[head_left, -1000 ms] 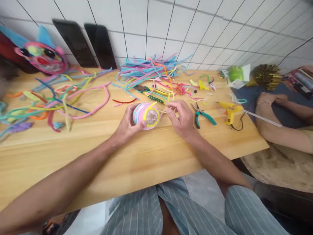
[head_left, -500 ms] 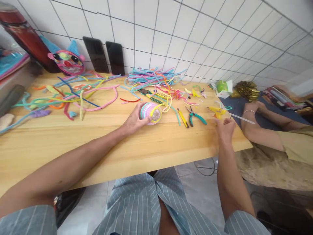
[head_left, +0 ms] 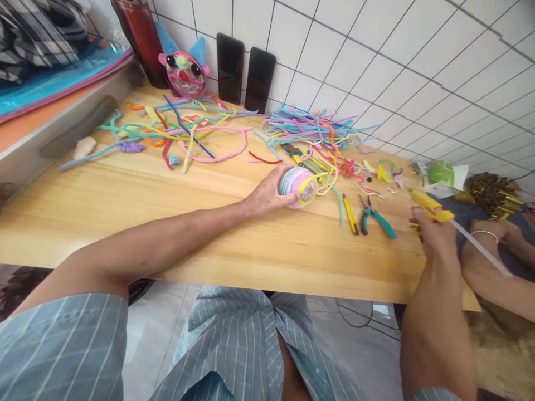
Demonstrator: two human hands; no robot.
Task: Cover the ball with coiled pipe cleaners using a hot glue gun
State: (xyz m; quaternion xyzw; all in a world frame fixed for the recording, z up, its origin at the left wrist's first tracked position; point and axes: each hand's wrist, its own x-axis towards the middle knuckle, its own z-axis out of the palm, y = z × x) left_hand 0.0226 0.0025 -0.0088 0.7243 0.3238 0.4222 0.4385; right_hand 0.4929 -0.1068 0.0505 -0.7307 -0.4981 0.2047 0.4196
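Worktop of pale, straight-grained wood (head_left: 251,250), carrying the items below. Co-worker's forearm (head_left: 491,278), just beyond the right hand. Flask, tall, red, cylindrical (head_left: 144,44), standing at the far left by the wall. Bundle of blue and pink fuzzy stems (head_left: 311,127), heaped against the wall, perhaps so that stock lies clear of the handling space. Two flat black slabs, phone-like (head_left: 230,69), leaned upright against the tiles, presumably to save surface. Round pink figure with blue pointed ears (head_left: 186,75), propped beside the flask. Glue gun, yellow plastic (head_left: 430,206), a translucent stick trailing from its back; the right hand (head_left: 437,228) has its grip closed about the handle, nozzle to the left, though blur hides the fingers' exact set. Drum, banded in pastel fuzzy stems with a clear end (head_left: 295,184), near the middle of the worktop; the left hand (head_left: 271,192) has its grip curled part-open around it, thumb toward the front, probably to stop it rolling. Pliers with teal handles (head_left: 378,220), lying splayed between drum and glue gun, seemingly for easy reach. Slim yellow knife (head_left: 350,213), just beside the pliers.
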